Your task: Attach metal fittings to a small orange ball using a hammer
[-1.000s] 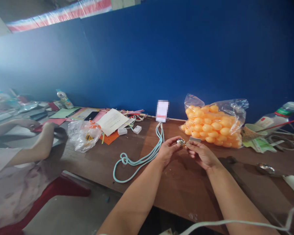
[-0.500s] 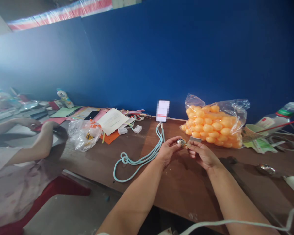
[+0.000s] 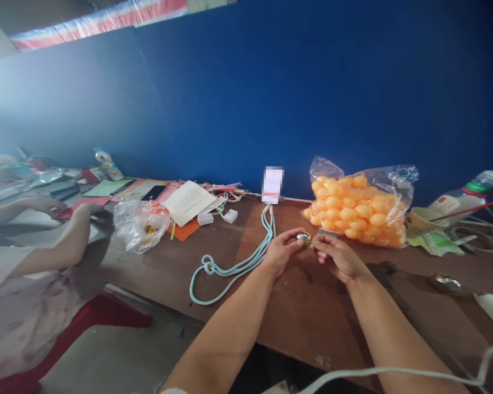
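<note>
Between my two hands, above the brown table, is a small shiny silvery object. My left hand grips it from the left with thumb and fingers. My right hand is pinched at its right end, on a small yellowish bit too small to make out. Behind my right hand lies a flat grey piece, and past it a clear bag of orange balls. Another silvery object rests on the table at the right.
Left of my hands lie a light-blue cord, a crumpled plastic bag and papers. A person's arms reach over the far left. A white cable crosses my right forearm. A bottle is at the right.
</note>
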Demonstrator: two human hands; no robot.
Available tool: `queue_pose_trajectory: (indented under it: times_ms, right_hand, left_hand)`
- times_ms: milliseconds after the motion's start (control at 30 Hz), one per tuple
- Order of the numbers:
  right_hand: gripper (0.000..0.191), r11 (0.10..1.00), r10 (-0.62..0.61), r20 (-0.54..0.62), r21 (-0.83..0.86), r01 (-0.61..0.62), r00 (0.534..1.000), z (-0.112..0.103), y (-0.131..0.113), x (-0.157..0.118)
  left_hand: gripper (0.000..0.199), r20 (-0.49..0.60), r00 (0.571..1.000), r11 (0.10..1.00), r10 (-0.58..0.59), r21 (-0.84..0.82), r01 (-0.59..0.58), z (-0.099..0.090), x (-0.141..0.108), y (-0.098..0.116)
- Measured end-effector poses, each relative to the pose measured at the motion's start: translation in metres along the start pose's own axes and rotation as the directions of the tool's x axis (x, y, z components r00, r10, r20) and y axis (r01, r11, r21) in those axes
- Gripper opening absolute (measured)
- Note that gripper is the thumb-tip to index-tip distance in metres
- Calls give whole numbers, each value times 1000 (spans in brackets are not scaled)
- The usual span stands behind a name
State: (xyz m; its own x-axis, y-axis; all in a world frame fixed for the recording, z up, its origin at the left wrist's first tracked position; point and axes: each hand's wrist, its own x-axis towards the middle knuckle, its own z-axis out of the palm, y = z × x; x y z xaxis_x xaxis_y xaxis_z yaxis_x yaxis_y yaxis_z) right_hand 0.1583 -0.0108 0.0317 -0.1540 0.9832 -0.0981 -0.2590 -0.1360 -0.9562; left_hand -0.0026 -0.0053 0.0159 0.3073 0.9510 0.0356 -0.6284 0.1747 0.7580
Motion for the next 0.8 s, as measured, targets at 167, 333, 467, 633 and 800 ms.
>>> queue_pose_trajectory:
  times_ms: [167,333,467,633,800]
  right_hand:
    - [24,1000,3,2,3,-3,1000,0,0,0]
    - [22,1000,15,11,15,-15,1000,0,1,0]
    - [21,1000,12,17,22,-12,1000,0,1,0]
    - [20,999,25,26,28,-25,999,-1,1,0]
    - [23,999,25,18,25,-25,1000,0,1,0]
  left_hand:
    - [48,2,1000,1000,0,0,0,-1,0,0]
    - [49,3,1000,1000,-2,-5,3,-2,0,-2]
    - [48,7,1000,1000,10,-13,-10,-2,0,-3]
    - [47,-7,1000,1000,1,-21,-1,1,-1,0]
    - [50,-15,1000,1000,-23,-10,23,2,-2,2]
